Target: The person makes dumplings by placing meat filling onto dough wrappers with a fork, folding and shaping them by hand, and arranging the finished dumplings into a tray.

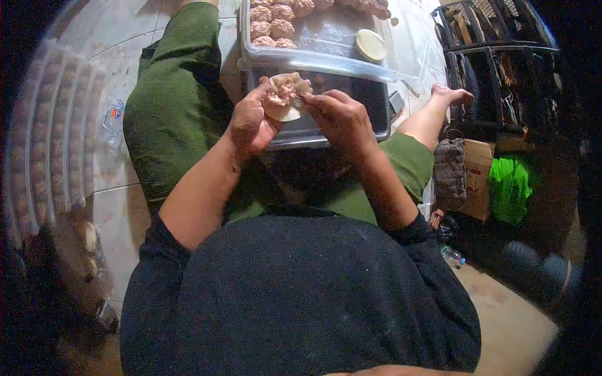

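In front of my lap, my left hand point(248, 123) cups a round pale dumpling wrapper point(287, 114) with pink minced filling point(284, 88) heaped on it. My right hand point(342, 116) pinches what looks like a small metal fork point(298, 101), its tines against the filling. The fork's handle is hidden by the fingers. Just beyond both hands, a clear plastic tray point(320, 57) bears rows of shaped meat dumplings point(282, 29) at its left and back. Toward its right side lies a round pale wrapper or a stack of them point(371, 45).
A dark bin point(378, 106) stands under the tray, between my legs. Stacked clear trays point(44, 138) of round pieces rise at the left. Along the right are a black rack point(501, 56), a cardboard box point(478, 172), a bright green bag point(509, 188) and a plastic bottle point(451, 257).
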Tool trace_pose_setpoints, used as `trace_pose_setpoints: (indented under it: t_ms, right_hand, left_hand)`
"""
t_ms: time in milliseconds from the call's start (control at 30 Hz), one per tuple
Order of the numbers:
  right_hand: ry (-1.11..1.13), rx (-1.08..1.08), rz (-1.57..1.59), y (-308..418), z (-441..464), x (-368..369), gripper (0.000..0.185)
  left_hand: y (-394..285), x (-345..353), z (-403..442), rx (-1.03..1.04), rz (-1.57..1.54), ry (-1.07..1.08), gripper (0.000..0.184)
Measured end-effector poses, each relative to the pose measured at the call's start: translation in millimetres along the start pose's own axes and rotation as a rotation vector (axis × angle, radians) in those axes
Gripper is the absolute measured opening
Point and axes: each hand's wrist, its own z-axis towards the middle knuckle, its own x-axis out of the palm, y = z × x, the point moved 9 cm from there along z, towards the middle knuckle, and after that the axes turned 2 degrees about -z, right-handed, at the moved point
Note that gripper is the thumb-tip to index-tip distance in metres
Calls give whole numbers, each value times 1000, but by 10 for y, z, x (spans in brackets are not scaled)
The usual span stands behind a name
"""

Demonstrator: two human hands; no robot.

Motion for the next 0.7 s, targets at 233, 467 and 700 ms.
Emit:
trace_pose_setpoints:
  t_ms: [233, 467, 700]
  right_hand:
    - [70, 255, 93, -706, -226, -41, 18]
    - [199, 685, 180, -2259, -80, 818, 28]
    - [191, 329, 16, -1982, 403, 1178, 27]
  left_hand:
    - [-204, -192, 31, 152, -130, -26, 39]
    - [-265, -211, -28, 249, 63, -121, 30]
    - [-467, -275, -150, 406, -131, -214, 55]
